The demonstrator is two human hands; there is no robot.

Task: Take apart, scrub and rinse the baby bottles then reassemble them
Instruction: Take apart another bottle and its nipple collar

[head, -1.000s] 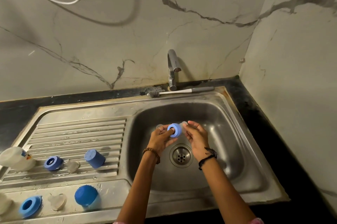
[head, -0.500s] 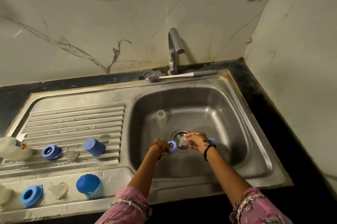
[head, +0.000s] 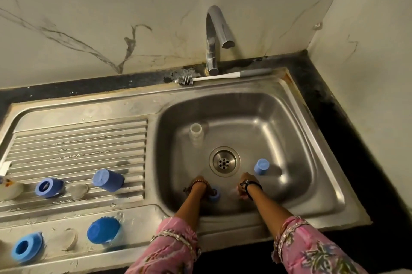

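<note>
Holding the sink (head: 296,104) basin as workspace, both hands sit low near its front wall. A clear bottle (head: 196,134) stands upright beyond them, mouth up. The left hand (head: 201,186) grips a blue collar ring (head: 214,194), probably parting it; the right hand's (head: 244,186) grip is unclear.

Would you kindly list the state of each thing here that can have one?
Tap: off, no water running.
Clear bottle: upright in the basin, uncapped.
Blue cap: standing in the basin beside the drain.
Blue ring: held by the left hand.
Right hand: contents unclear.
Brush: lying unused behind the basin.
</note>
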